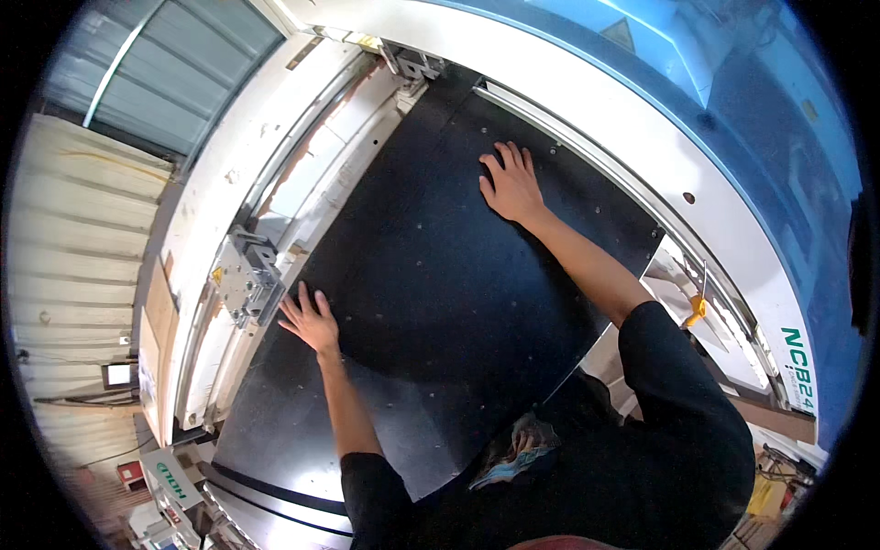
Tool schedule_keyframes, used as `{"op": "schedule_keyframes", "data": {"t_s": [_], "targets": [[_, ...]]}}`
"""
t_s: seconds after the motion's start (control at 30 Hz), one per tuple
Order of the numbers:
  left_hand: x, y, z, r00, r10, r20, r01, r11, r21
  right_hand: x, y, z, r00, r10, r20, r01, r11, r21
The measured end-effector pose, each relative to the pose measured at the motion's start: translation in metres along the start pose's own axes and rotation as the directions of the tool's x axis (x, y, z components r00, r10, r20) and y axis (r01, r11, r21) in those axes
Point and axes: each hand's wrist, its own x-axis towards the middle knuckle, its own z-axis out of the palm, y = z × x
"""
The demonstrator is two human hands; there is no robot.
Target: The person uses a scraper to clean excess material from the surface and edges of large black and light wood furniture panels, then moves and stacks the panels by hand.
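Observation:
A wide black panel (pixel 417 247), dotted with small screw heads, stretches out below me. My left hand (pixel 312 321) rests at its left edge, fingers spread, close to a metal clamp bracket (pixel 249 275) on the white machine frame. Farther off, my right hand (pixel 513 183) lies on the panel toward its far right side, its fingers apart too. Neither hand holds anything.
A white beam (pixel 632 137) with a blue cover (pixel 733 82) arches along the right. Another metal bracket (pixel 420 64) stands at the far corner. An orange-yellow handled thing (pixel 697 310) sits by the right frame. Corrugated wall panels (pixel 82 238) rise at left.

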Motion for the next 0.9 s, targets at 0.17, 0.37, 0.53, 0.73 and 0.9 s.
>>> {"op": "schedule_keyframes", "data": {"t_s": [0.17,0.37,0.53,0.73,0.9], "targets": [[0.048,-0.002,0.042,0.986,0.160,-0.050,-0.162,0.986,-0.037,0.004,0.002,-0.002,0.999,-0.033,0.001,0.033,0.999,-0.031],[0.092,0.022,0.011,0.959,0.247,0.137,-0.208,0.945,-0.252,0.009,0.000,0.005,0.993,-0.072,-0.095,0.063,0.993,-0.099],[0.107,0.026,0.028,0.963,0.262,0.068,-0.241,0.944,-0.227,0.012,0.001,0.011,0.988,-0.096,-0.117,0.080,0.987,-0.137],[0.122,0.067,0.042,0.965,0.255,0.059,-0.239,0.950,-0.202,0.009,0.001,0.012,0.977,-0.148,-0.155,0.125,0.981,-0.146],[0.126,0.093,0.051,0.966,0.245,0.083,-0.226,0.956,-0.187,0.010,0.000,0.015,0.977,-0.171,-0.130,0.147,0.973,-0.176]]}}
